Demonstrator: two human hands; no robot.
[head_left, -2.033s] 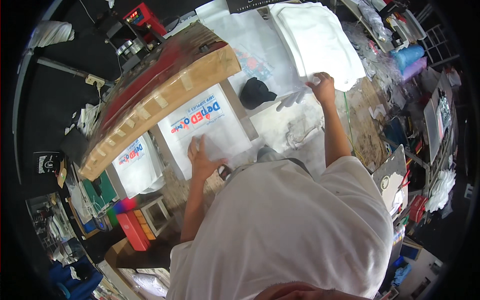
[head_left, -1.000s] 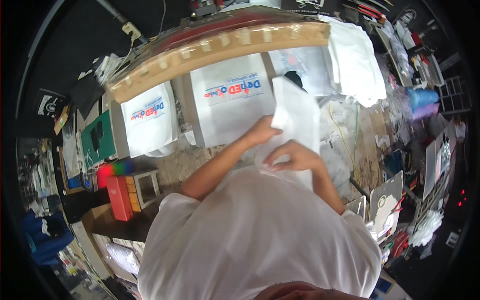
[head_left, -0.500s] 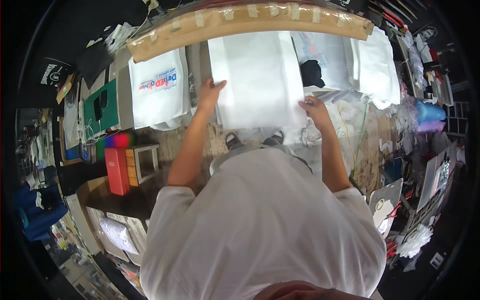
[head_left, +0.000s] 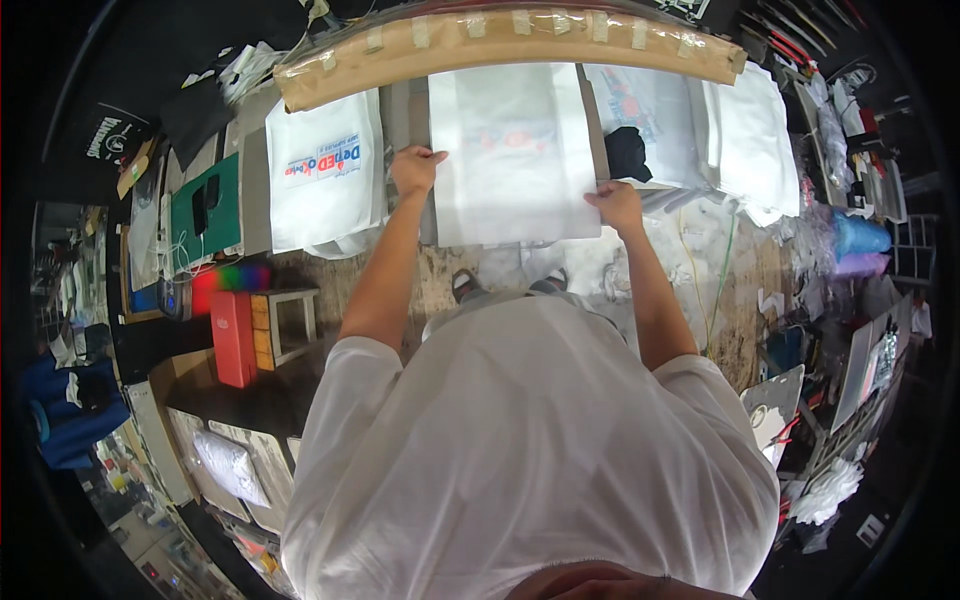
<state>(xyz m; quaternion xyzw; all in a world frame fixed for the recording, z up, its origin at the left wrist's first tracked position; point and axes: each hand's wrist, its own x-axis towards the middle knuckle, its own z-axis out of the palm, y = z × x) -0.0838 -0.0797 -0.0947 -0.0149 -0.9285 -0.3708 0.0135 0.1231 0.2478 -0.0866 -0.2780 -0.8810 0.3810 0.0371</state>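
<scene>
Lightly, the left hand pinches one long edge of the white cloth piece between thumb and fingers, and the right hand pinches the opposite edge, a little nearer the body. The cloth lies between them over a grey board, strips of which show at either side. Because the two grips are not level, an uneven pull could skew the cloth or ripple its middle. Faint coloured marks show through it; if there is wet ink under it, which I can't tell, any slide might smear it. Its far end reaches the taped brown frame, where a push too far could crumple it; whether they touch is hidden. Just right of the board sits a black rag, close enough that a swing of the right wrist might drag it along. Farther right is a pile of white cloth, and on the left a printed stack with loose lower layers, which a stray left elbow could shift.
</scene>
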